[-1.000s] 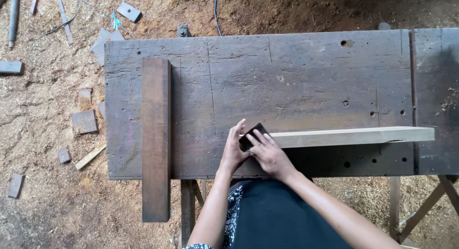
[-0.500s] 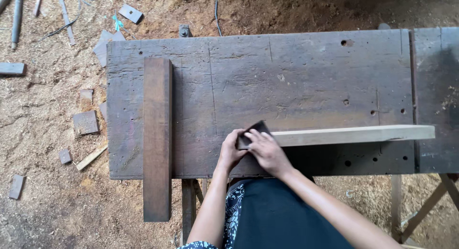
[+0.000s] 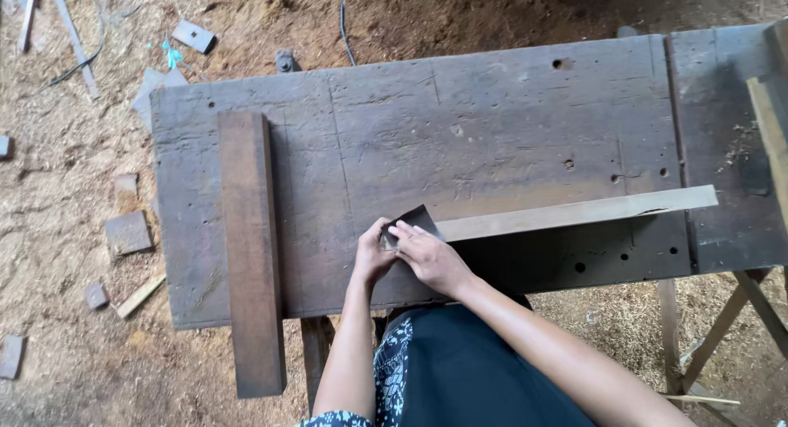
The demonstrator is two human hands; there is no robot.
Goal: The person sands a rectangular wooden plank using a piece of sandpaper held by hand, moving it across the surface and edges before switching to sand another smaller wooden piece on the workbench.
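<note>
Here, seen from the head camera, I have both hands at the near end of a long pale wooden strip [image 3: 574, 214] that lies across the dark, weathered plank worktop [image 3: 492, 115]. My left hand [image 3: 373, 259] and right hand [image 3: 431, 259] are closed together on a small dark sheet, seemingly sandpaper [image 3: 417, 220], folded over the strip's end; it rests near the worktop's front edge. The rest of the strip runs away to my right, bare and untouched by either hand, its far tip looking rough and splintered. I judge the rubbing to be at an early stage: only the near end is being worked, and most of the length remains. A broad reddish-brown board [image 3: 250, 246] lies crosswise, well apart to my left. Offcuts [image 3: 127, 232] dot the sawdust floor [image 3: 66, 312].
</note>
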